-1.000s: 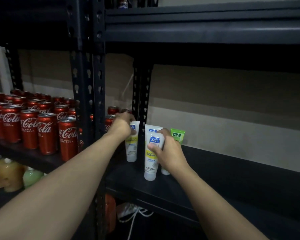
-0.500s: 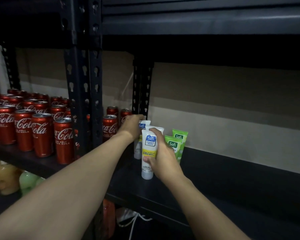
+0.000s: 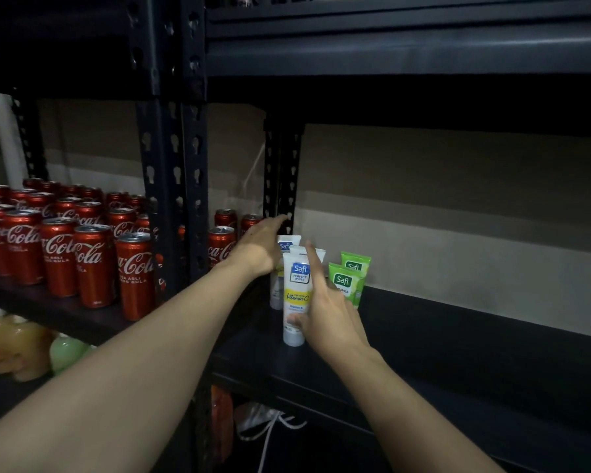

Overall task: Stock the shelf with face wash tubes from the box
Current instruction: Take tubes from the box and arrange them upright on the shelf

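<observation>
While the front white tube (image 3: 296,298) stands cap-down on the dark shelf (image 3: 458,339), its long axis running straight up toward twelve o'clock, the right hand (image 3: 325,312) sits just at its three o'clock side. The thumb touches the tube low, near the cap, and the index finger reaches up along its right edge; the other fingers (image 3: 347,302) are spread and loose, so I judge this hand as letting go or steadying, not gripping. The left hand (image 3: 261,249) is at about eleven o'clock from that tube, deeper in the bay, its fingers extended flat over the top of a rear white tube (image 3: 285,245). They are unclenched and wrap nothing I can see, though whether the palm presses on that tube is hidden.

Two green tubes (image 3: 347,283) stand upright at three o'clock of the white ones, just beside them, one behind the other. A third white tube seems to peek out behind the front one, but the index finger covers most of it. Red cola cans (image 3: 93,264) fill the neighbouring bay at nine o'clock, beyond the upright post (image 3: 174,186).

The box is not in view. Since the right hand is the nearer one, the next move probably turns on drawing it away toward five o'clock without tipping the tall, narrow tube, which would topple easily sideways.
</observation>
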